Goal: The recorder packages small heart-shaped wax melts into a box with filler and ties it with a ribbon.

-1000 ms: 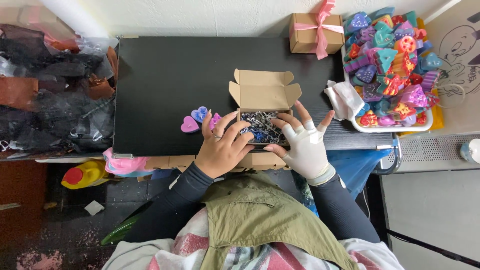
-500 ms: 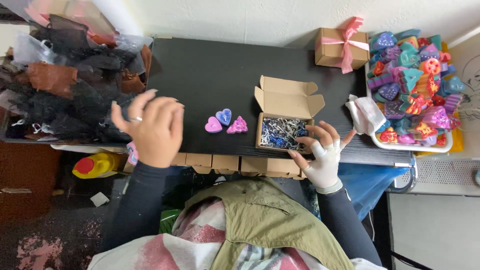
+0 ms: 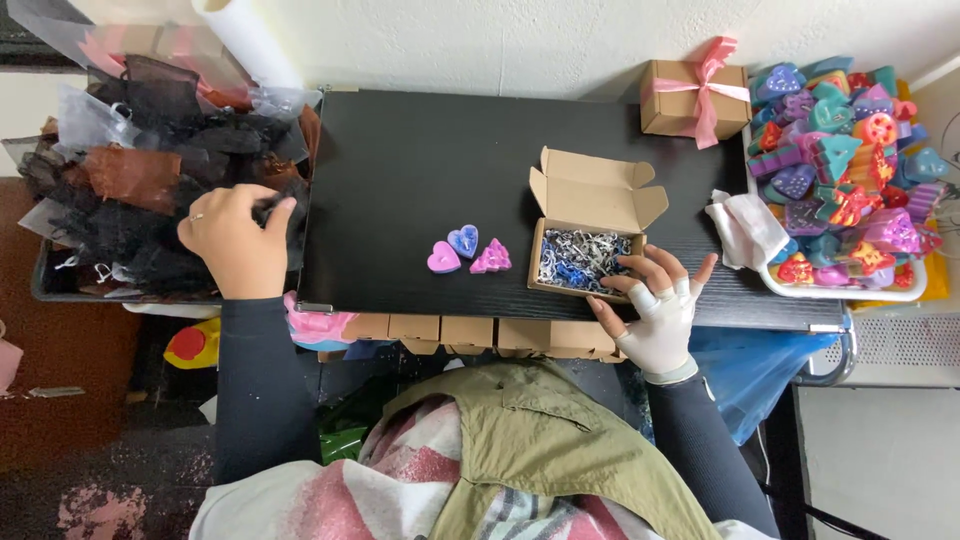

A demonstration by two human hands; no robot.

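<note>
Matt brown cardboard box, filled with crinkly paper shred (blue and white). It sits on a matt black wood-grain tabletop. Sheer mesh pouches look gauzy under the left hand.

My right hand rests at the five o'clock corner of the open kraft box, its flaps up, blue-and-white shred inside. At one o'clock from it stands a closed kraft gift box tied with pink ribbon. Folded kraft boxes line the tabletop's six o'clock edge.

Open box mid-table, three candles left of it, tray right, bags far left
</note>
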